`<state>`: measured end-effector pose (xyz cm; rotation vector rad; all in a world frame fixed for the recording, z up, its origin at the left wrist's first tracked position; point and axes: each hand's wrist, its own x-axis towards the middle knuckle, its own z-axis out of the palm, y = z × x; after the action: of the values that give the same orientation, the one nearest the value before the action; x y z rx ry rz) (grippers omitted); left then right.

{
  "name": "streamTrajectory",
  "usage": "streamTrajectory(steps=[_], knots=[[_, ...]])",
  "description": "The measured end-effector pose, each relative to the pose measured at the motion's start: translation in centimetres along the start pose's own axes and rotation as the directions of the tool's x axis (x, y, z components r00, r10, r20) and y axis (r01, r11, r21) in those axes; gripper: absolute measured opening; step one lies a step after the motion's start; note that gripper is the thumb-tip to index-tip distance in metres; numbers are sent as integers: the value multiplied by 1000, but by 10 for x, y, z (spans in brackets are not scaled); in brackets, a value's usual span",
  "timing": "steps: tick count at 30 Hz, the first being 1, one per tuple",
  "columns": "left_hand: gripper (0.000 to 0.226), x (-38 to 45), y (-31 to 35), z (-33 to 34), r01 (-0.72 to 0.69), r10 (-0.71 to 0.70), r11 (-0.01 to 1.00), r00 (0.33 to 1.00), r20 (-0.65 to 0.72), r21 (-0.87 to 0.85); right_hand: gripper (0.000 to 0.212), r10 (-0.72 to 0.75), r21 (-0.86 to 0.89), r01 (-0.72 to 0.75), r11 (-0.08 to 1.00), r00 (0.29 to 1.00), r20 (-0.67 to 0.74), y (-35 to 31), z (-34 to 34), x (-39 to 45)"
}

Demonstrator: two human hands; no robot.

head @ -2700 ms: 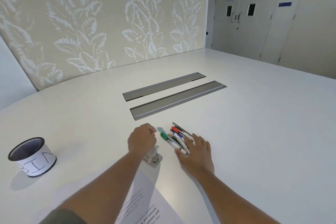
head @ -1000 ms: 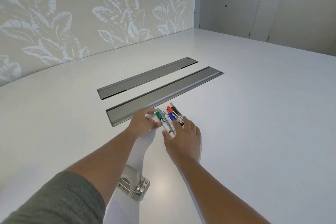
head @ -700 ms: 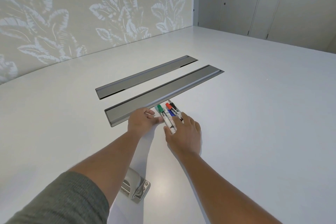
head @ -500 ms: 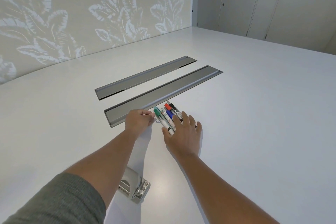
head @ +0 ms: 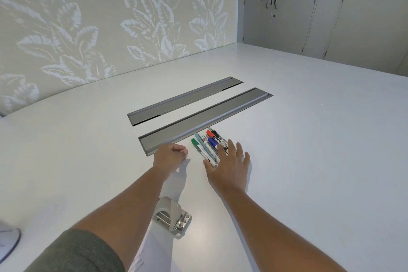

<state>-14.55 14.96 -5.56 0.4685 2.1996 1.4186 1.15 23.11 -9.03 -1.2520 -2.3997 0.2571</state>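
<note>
Leaf-patterned wall [head: 88,28], white table [head: 320,150], grey double doors [head: 277,13]

— What is the person wearing?
— A sleeve [head: 75,252] of heathered grey-green knit is covering the left upper arm, and its hem is stopping short of the forearm.
— And further down?
— Both forearms are showing bare. The left hand [head: 169,157] and the right hand [head: 229,165] are showing uncovered too.
</note>
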Motion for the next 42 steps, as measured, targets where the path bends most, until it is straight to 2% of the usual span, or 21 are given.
streamTrajectory(steps=[3, 9, 14, 16, 20, 22, 26, 28, 30, 34, 37, 42], knots=[[2, -13, 2, -12, -26, 26, 998, 1000, -4, 52, 62, -25, -19, 25, 999, 1000, -6, 1, 0, -6], [1, -40, -4, -43, -31, 33, 994, 999, -21, 102, 58, -111, -45, 109, 993, 993, -36, -1, -7, -22], [5, -56, -10, -63, -18, 22, 986, 1000, -21, 168, 40, -186, 63, 199, 978, 968, -171, -16, -15, -43], [7, -61, -12, -70, -10, 9, 981, 1000, 7, 195, 36, -212, 143, 239, 960, 960, -184, -24, -20, -51], [19, -74, -13, -83, -3, -14, 939, 999, 48, 344, 35, -242, 265, 244, 933, 969, -39, -36, -31, -63], [25, -83, -13, -88, 9, -48, 914, 995, 86, 405, 32, -227, 315, 197, 928, 972, 60, -39, -35, -68], [29, -99, -16, -97, -39, -62, 879, 979, 196, 475, 28, -118, 485, -57, 873, 939, 324, -40, -41, -75], [18, -106, -18, -100, -76, -60, 865, 966, 251, 496, 28, -112, 567, -169, 806, 897, 427, -41, -44, -77], [10, -111, -19, -101, -102, -57, 855, 956, 287, 509, 28, -149, 593, -204, 779, 858, 492, -42, -47, -79], [17, -120, -19, -102, -161, -40, 811, 944, 327, 563, 24, -238, 574, -155, 804, 801, 550, -45, -54, -81], [20, -124, -18, -103, -166, -42, 793, 945, 324, 586, 14, -251, 595, -161, 788, 798, 548, -50, -56, -82], [23, -124, -24, -108, -149, -24, 818, 956, 291, 556, 26, -269, 623, -171, 763, 792, 547, -63, -57, -75]])
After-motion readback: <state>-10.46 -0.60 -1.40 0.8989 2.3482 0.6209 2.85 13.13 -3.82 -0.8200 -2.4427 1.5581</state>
